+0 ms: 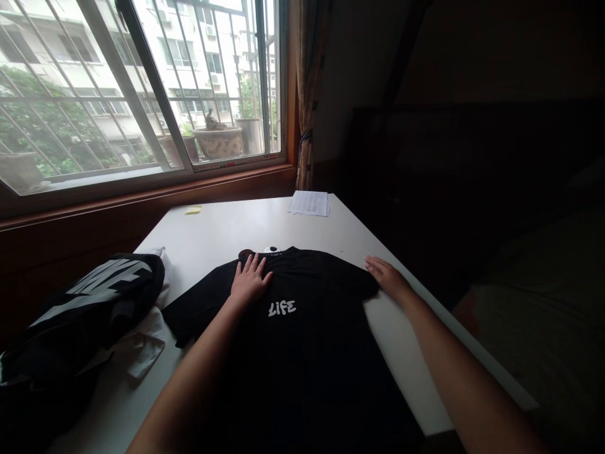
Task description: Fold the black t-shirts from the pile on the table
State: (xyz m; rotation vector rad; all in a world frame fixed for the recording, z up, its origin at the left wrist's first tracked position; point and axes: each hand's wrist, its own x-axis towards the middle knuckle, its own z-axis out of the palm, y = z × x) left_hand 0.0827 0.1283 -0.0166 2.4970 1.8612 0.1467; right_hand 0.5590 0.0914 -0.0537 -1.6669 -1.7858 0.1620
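A black T-shirt (312,340) lies spread on the white table (227,221), its collar end toward the window and small white lettering on its upper part. On the cloth near the collar rests my left hand (249,277), flat with fingers spread. My right hand (387,277) is at the end of the right sleeve, fingers stretched out over the sleeve edge and the table. Beside the collar, a round brown thing (245,254) and a white tag with a black dot (273,250) show. The shirt's lower end runs out of view.
At the left, a heap of black and white clothes (113,284) covers the table's edge. Papers (309,203) and a yellow sticky note (193,209) lie at the far side. Beyond are a barred window (189,94) and a tied curtain (308,94). The right side is very dark.
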